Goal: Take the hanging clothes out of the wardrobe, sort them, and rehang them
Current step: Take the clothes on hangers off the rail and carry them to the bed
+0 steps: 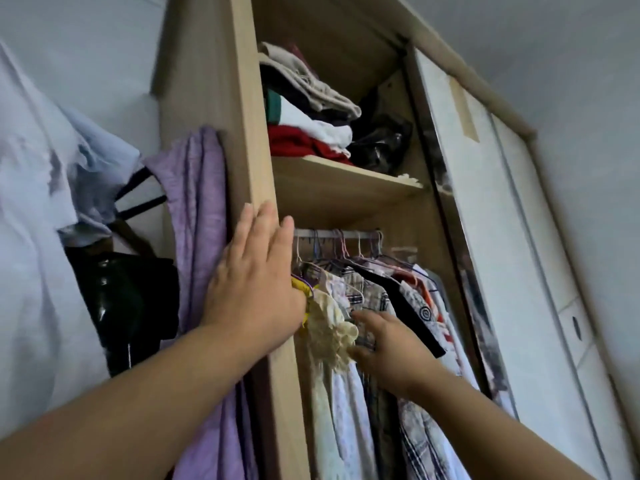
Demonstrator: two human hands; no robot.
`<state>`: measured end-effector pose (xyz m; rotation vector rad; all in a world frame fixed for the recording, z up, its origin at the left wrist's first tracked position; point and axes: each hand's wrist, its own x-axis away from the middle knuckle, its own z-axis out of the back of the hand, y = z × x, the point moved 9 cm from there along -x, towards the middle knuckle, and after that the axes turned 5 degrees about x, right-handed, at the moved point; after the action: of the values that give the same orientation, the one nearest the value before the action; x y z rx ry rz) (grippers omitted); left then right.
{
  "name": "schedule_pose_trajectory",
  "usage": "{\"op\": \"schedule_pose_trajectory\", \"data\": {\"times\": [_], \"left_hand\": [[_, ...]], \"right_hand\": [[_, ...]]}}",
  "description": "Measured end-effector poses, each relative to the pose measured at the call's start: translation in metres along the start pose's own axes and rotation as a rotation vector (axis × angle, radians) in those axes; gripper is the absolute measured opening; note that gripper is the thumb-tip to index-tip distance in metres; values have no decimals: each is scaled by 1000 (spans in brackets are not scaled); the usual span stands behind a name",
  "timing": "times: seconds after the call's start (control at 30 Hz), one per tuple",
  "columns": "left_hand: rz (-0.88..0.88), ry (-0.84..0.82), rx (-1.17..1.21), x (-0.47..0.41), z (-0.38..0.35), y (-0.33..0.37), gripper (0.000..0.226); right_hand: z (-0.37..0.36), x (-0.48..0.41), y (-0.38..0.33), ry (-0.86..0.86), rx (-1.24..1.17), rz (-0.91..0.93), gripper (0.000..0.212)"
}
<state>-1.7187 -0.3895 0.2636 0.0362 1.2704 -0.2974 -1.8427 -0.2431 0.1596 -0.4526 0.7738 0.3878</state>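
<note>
Several garments on hangers (367, 306) fill the rail (325, 233) of the open wooden wardrobe (256, 140). My left hand (256, 271) lies flat, fingers apart, on the wardrobe's left upright beside the rail's left end, holding nothing. A yellow hanger (300, 289) shows just past its knuckles. My right hand (388, 344) reaches among the hanging clothes, fingers spread, touching a cream ruffled garment (329, 327) and a checked shirt behind it; no grip on either shows. A black garment (398, 299) hangs just right of that hand.
The shelf (346, 174) above the rail holds folded clothes (304, 109) and a black bag (381, 140). A purple garment (201, 216) and a black bag (124, 306) hang on the wardrobe's outer left side. The white sliding door (502, 254) stands at right.
</note>
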Motion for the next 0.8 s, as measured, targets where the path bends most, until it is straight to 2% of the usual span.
{"op": "schedule_pose_trajectory", "data": {"times": [0.13, 0.3, 0.5, 0.6, 0.8], "left_hand": [[143, 25, -3, -22, -2, -7, 100], [280, 103, -74, -32, -1, -8, 99], [322, 219, -190, -27, -2, -9, 93], [336, 245, -231, -25, 0, -9, 95], [342, 243, -255, -25, 1, -8, 96]], "right_hand": [[-5, -56, 4, -41, -88, 67, 58], [-18, -115, 1, -47, -156, 132, 53], [-63, -175, 0, -164, -103, 142, 26], [-88, -198, -2, -249, -126, 126, 28], [-115, -219, 5, -293, -208, 74, 24]]}}
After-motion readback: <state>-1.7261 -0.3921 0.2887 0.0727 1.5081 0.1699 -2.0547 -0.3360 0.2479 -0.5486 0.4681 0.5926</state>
